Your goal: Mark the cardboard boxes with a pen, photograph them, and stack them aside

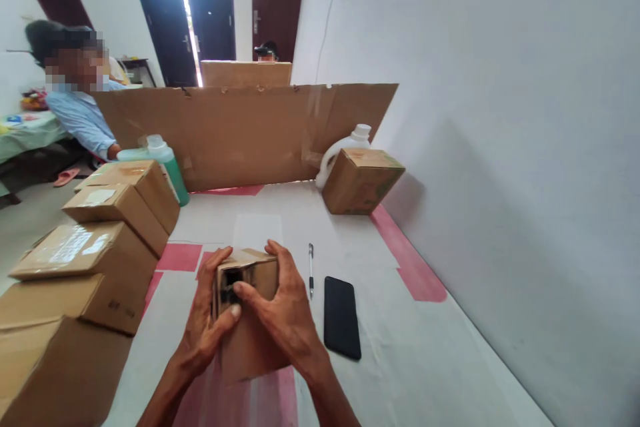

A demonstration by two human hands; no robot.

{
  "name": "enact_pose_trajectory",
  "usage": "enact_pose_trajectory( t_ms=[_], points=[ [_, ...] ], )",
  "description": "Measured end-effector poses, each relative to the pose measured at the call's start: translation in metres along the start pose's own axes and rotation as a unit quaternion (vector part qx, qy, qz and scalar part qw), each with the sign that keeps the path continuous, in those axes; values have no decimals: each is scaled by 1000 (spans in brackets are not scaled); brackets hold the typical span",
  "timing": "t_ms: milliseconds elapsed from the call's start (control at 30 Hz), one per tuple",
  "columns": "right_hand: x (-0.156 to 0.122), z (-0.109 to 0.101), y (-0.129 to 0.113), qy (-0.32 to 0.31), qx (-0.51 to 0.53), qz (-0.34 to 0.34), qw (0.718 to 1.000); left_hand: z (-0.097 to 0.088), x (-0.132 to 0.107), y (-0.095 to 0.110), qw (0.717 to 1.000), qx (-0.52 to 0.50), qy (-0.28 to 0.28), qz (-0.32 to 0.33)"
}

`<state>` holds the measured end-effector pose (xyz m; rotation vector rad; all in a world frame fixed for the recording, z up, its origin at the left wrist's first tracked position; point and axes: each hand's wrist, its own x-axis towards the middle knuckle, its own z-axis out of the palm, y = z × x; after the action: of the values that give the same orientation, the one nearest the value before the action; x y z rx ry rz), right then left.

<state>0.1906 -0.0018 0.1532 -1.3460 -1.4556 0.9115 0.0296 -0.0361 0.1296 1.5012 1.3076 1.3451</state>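
A small brown cardboard box (pixel 250 337) stands on the table in front of me, taped with glossy tape, with a dark gap at its top. My left hand (pixel 206 320) grips its left side, thumb pressed on the front. My right hand (pixel 283 307) wraps over the top and right side, thumb near the gap. Both hands are closed on the box.
Several stacked cardboard boxes (pixel 85 260) line the left. A black phone (pixel 342 317) and a pen (pixel 311 270) lie to the right. A cardboard screen (pixel 240 133), green bottle (pixel 167 160), white jug (pixel 350 143) and another box (pixel 361 180) stand behind. A person (pixel 80 103) sits at far left.
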Motion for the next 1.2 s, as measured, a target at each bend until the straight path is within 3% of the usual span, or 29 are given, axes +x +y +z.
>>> enact_pose_trajectory(
  t_ms=[100, 200, 333, 467, 500, 567, 667, 800, 933, 1033, 1100, 1133, 1200],
  points=[
    [-6, 11, -5, 18, -20, -22, 999, 0, -1, -1, 998, -5, 27, -49],
    [-10, 17, -11, 40, -32, -27, 998, 0, 3, -1, 999, -3, 22, -44],
    [-5, 8, -4, 36, -9, -9, 999, 4, 11, 3, 999, 22, 23, -43],
    [18, -23, 48, 29, 62, 40, 997, 8, 19, 6, 997, 18, 33, -74],
    [25, -32, 65, 60, 2, 94, 994, 8, 21, 6, 996, 14, 33, -81],
    [38, -43, 98, 66, -139, 193, 969, 8, 24, 5, 995, 6, 31, -93],
    [47, -45, 132, 48, -211, 252, 943, 8, 28, 4, 994, -3, 19, -112],
    [50, -36, 145, 32, -222, 268, 937, 8, 30, 3, 993, -40, -5, -109],
    [55, -48, 127, 8, -167, 221, 961, 4, 32, -2, 993, -72, -9, -91],
    [50, -59, 85, 109, 80, 120, 983, 1, 34, -8, 995, -72, -20, -69],
    [40, -59, 50, 142, 304, 36, 942, 0, 34, -10, 995, -68, -25, -63],
    [34, -54, 34, 120, 366, 11, 923, 0, 34, -11, 996, -66, -25, -63],
    [22, -40, 11, 55, 398, -16, 916, 1, 34, -12, 996, -64, -24, -63]
  ],
)
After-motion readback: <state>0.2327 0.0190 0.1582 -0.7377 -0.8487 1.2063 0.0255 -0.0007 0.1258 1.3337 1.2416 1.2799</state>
